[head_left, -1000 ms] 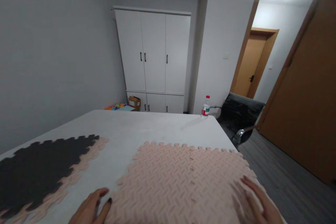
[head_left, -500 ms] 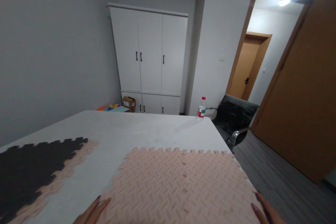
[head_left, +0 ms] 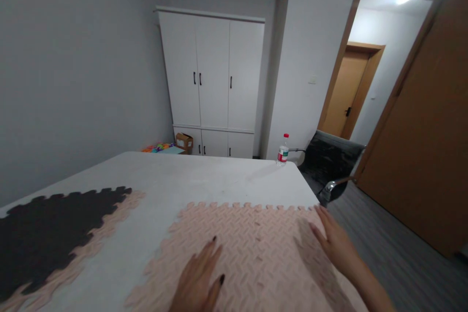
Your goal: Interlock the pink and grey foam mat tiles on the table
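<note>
A pink foam puzzle mat (head_left: 256,243) with a ribbed pattern lies flat on the white table (head_left: 204,175), close to me. My left hand (head_left: 199,278) rests flat on the mat's near middle, fingers stretched forward. My right hand (head_left: 334,241) lies flat near the mat's far right corner, fingers spread and pointing away. Neither hand holds anything. To the left lies a black foam mat (head_left: 51,234) stacked on another pink mat (head_left: 106,229), apart from both hands.
A water bottle (head_left: 282,150) stands at the table's far right corner. A black chair (head_left: 334,163) sits beyond the table's right edge. White cupboards (head_left: 214,78) stand against the back wall, with a cardboard box (head_left: 184,142) and coloured toys (head_left: 158,147) on the floor. A wooden door (head_left: 424,126) stands open at right.
Both hands have slid forward onto the pink mat: the left from its near left edge to its middle, the right from the near right edge to the far right corner.
</note>
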`<state>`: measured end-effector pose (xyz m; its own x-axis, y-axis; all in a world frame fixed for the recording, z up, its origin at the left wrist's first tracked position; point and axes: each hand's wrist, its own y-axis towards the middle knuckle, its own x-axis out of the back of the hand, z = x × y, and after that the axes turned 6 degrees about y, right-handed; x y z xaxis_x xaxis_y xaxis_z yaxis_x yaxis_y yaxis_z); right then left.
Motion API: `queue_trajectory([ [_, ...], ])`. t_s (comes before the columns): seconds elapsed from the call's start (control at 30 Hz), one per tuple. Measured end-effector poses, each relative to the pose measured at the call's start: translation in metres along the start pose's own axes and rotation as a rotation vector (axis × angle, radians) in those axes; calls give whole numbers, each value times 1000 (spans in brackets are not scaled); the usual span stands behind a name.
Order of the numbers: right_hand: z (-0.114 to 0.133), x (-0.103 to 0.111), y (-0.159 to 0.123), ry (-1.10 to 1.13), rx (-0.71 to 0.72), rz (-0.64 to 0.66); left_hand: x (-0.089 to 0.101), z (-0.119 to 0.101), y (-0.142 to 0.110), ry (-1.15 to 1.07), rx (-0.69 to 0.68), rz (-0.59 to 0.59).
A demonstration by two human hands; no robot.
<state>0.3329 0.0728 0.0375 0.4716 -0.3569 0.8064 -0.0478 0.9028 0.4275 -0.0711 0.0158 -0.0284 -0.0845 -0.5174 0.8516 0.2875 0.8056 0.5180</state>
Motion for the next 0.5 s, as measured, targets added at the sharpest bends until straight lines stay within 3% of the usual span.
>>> queue_trajectory([
  [0.07, 60, -20, 38, 55, 136, 159, -8, -50, 18, 35, -224, -105],
  [0.17, 118, -70, 61, 50, 204, 317, -34, -105, 26, 90, -267, -224],
  [0.23, 129, -104, 60, 41, 215, 384, -55, -122, 22, 103, -212, -234],
  [0.33, 122, -136, 50, 12, 193, 438, -76, -129, 14, 98, -130, -221],
  [0.5, 121, -143, 42, -61, 140, 411, -79, -138, 0, 163, -87, -333],
])
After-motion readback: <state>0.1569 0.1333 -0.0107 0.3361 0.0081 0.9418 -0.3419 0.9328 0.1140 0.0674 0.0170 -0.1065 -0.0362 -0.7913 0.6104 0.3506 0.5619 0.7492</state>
